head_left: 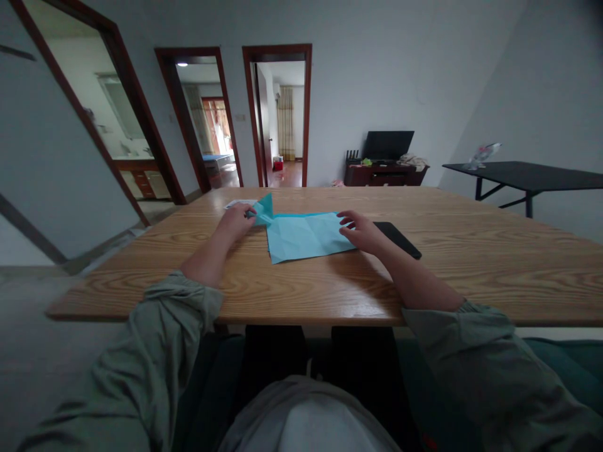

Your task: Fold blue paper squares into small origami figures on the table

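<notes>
- Blue creased paper (pixel 304 238) is laid mid-table.
- Its raised corner is apparently pinched by the left hand (pixel 237 225).
- The right hand (pixel 362 231) is held open at its right edge.
- Hard pulling could tear it.

Creased sheet of light-blue paper (pixel 304 237) lay on a wood-grain table (pixel 471 270). Left hand (pixel 235 225) pinched a raised folded corner at the sheet's 10 o'clock. Right hand (pixel 362 231), fingers spread, lay at the sheet's 3 o'clock edge, just beside a black smartphone (pixel 398 240). White paper slip (pixel 239 203) lay near the left hand, toward 11 o'clock. Black table (pixel 527 176) stood at 2 o'clock.
</notes>
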Demonstrator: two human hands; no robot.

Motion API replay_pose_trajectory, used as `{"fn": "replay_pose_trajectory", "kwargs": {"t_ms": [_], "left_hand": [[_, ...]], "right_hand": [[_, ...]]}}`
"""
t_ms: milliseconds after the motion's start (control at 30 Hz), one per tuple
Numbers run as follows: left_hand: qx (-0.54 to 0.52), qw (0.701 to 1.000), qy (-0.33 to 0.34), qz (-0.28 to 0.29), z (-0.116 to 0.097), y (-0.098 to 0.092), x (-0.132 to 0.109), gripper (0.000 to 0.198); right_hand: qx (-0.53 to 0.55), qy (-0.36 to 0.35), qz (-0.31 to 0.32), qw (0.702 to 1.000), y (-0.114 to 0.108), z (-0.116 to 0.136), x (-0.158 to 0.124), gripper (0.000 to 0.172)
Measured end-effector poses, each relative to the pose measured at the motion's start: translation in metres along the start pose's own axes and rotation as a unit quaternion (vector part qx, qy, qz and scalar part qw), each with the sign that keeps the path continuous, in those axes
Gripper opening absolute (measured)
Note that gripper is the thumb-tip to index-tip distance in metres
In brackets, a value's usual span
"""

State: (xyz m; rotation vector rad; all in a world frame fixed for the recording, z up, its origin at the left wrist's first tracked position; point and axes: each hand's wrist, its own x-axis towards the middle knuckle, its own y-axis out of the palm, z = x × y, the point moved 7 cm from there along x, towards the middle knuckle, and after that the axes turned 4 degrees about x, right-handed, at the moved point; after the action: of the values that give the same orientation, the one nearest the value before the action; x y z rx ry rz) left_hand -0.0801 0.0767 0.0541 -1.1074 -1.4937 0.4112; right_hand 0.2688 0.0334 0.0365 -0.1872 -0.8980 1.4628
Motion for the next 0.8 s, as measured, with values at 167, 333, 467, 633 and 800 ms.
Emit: {"fn": "replay_pose_trajectory", "kwargs": {"t_ms": [167, 333, 467, 633, 800], "left_hand": [[0.066, 0.992, -0.109, -0.016, 0.068, -0.015, -0.006, 0.027], [0.109, 0.983, -0.149, -0.005, 0.106, -0.018, -0.014, 0.027], [0.112, 0.978, -0.173, 0.018, 0.112, -0.015, -0.015, 0.029], [0.131, 0.973, -0.183, -0.047, 0.093, -0.03, -0.013, 0.042], [0.084, 0.994, -0.061, -0.035, 0.024, -0.019, -0.007, 0.036]], "right_hand": [[-0.032, 0.002, -0.004, 0.999, -0.001, -0.002, 0.002, 0.037], [-0.06, 0.029, -0.038, 0.997, -0.005, -0.017, 0.006, 0.041], [-0.075, 0.036, -0.039, 0.996, -0.004, -0.027, 0.01, 0.04], [-0.11, 0.067, -0.043, 0.991, -0.01, -0.026, 0.009, 0.04], [-0.131, 0.093, -0.054, 0.986, -0.017, -0.022, 0.006, 0.043]]}}
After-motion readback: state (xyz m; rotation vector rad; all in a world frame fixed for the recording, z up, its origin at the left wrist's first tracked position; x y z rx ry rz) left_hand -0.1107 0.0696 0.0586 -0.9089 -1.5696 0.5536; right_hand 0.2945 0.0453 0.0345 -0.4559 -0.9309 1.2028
